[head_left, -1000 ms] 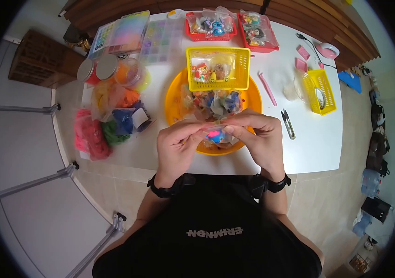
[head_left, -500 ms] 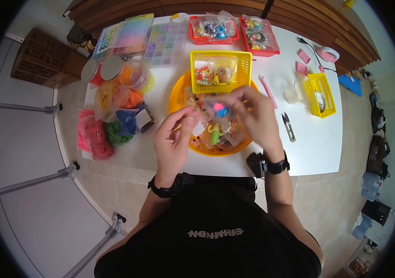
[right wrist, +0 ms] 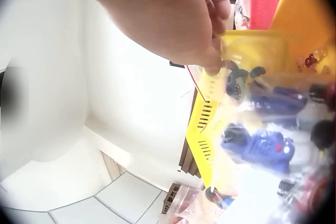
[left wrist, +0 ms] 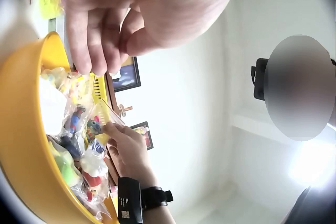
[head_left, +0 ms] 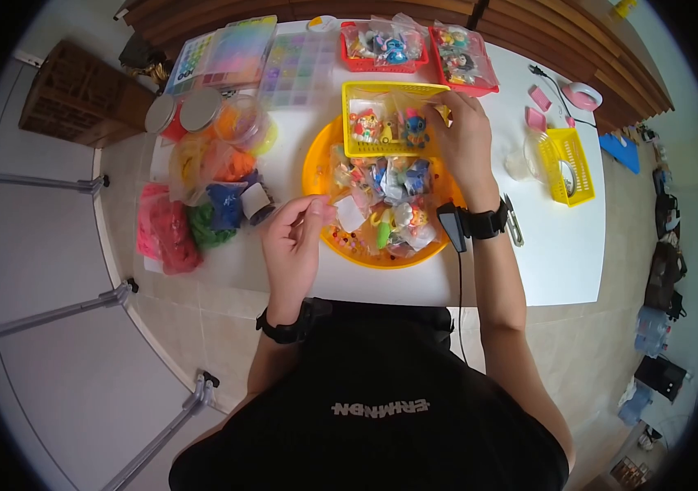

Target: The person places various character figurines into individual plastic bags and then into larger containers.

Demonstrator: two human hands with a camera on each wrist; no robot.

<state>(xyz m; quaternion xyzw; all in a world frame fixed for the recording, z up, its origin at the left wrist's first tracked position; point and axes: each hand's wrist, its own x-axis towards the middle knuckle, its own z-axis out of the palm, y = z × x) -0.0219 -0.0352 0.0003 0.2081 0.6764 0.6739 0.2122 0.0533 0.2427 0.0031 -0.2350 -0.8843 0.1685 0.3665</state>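
Note:
My right hand (head_left: 465, 143) pinches a clear zip bag with a small blue figure (head_left: 416, 129) in it, at the right end of the yellow basket (head_left: 386, 153). In the right wrist view, the figure (right wrist: 236, 85) hangs just below the fingertips. The basket also holds a bagged red-and-white figure (head_left: 365, 127) and a small yellow toy car (head_left: 387, 132). Over the left rim of the orange basin (head_left: 314, 168) hovers my left hand (head_left: 293, 245), its fingers loosely curled with nothing visible in them. Several bagged figures (head_left: 394, 180) and loose beads (head_left: 353, 243) fill the basin.
Two red baskets (head_left: 492, 88) of bagged figures stand at the back. Bead cases (head_left: 296, 69), jars (head_left: 200, 110) and coloured bags (head_left: 165, 229) crowd the left. To the right are thread snips (head_left: 514, 221), another yellow basket (head_left: 568, 176) and a pink corded tool (head_left: 584, 96).
Both hands were together at the bag above the basin. My right hand has carried the bagged blue figure forward to the yellow basket; my left hand has let go and drawn back left.

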